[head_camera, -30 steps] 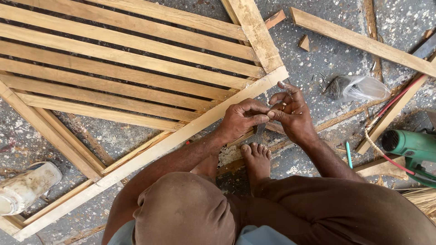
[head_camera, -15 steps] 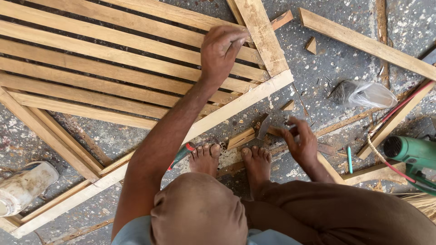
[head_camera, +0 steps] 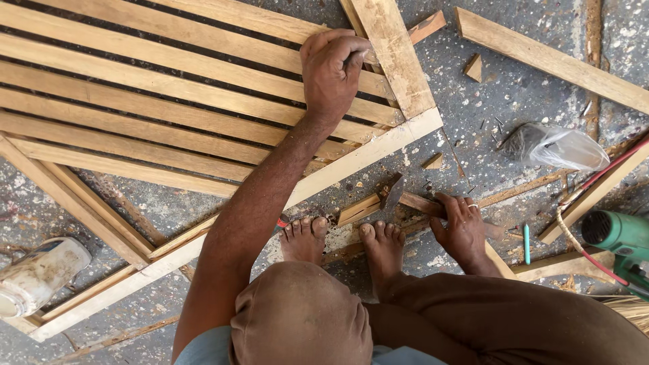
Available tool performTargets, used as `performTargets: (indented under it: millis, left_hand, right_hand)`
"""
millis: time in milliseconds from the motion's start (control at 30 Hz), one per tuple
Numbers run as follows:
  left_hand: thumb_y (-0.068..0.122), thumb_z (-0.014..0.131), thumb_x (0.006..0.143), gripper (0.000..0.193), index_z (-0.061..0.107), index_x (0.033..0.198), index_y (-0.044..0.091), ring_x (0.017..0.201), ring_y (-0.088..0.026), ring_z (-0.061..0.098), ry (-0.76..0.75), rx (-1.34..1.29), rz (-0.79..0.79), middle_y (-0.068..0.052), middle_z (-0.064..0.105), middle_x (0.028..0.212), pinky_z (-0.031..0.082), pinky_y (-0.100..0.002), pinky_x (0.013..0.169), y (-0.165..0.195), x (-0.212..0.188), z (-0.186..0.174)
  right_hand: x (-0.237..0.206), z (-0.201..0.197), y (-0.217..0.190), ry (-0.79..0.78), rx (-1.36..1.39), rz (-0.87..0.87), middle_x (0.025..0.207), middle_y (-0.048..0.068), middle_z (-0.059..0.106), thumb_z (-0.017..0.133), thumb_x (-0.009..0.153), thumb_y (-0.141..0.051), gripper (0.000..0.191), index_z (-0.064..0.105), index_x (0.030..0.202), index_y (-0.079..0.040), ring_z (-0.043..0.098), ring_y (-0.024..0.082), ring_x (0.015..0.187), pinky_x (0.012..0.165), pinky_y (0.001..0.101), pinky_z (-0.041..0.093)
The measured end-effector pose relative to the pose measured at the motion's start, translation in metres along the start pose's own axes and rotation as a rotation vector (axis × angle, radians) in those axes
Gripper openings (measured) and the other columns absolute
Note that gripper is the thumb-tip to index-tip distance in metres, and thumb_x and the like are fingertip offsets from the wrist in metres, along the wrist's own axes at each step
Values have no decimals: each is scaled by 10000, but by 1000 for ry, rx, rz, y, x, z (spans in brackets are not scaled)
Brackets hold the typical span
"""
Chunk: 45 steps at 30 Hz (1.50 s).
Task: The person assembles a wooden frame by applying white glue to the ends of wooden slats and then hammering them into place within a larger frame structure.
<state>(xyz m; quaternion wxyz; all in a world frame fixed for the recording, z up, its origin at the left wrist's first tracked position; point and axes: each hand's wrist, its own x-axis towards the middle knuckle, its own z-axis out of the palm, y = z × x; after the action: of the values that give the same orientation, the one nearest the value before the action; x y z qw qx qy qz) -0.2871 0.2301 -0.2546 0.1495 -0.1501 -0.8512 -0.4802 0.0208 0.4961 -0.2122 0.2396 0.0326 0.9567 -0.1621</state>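
Left hand pinches at slatted frame; right hand clasps hammer.

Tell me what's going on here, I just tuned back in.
A person squats barefoot on a speckled concrete floor beside a slatted pale wooden frame. The left hand presses on the slats near the frame's thick crosspiece, fingertips pinched together. The right hand rests on a wooden-handled hammer lying on the floor. A green power tool sits to the right.
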Motion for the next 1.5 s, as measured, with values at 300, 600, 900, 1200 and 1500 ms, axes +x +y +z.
performTargets:
  millis: [300,600,900,1200,1500]
  left_hand:
    - [109,797,922,134,713,991,188,1112,-138,653,4,17,3,59,739,932,387,-422,1087,-4,-4,3]
    - [150,768,944,86,691,957,188,1113,-147,654,18,28,-9,65,742,920,380,-430,1076,-3,-4,7]
    - [107,744,950,122,656,942,192,1110,-167,648,-24,58,0,64,721,943,379,-443,1061,6,-1,-2]
    - [128,778,922,188,663,1047,208,1108,-149,641,-44,87,19,60,747,989,388,-446,1074,4,-3,-3]
    - [154,788,918,399,595,1267,169,1124,-137,649,-94,43,-65,96,772,961,350,-476,1135,1,-5,-3]
  right_hand:
    - [-7,-32,-15,-292,176,143,1012,119,721,755,823,-279,394,636,1139,-78,748,295,808,758,459,613]
    - [-1,-49,-2,-390,455,186,800,167,748,788,824,-265,423,609,1140,-48,637,201,562,494,398,548]
    - [66,-114,-20,40,429,-157,919,237,720,730,920,-163,509,423,1303,-26,742,238,741,620,403,677]
    - [129,-157,-41,369,223,-471,1079,285,727,750,999,-168,546,450,1429,-17,761,323,879,670,416,662]
    - [172,-148,-47,504,-154,-606,1163,164,769,742,1096,-205,379,600,1446,-168,739,210,796,537,333,562]
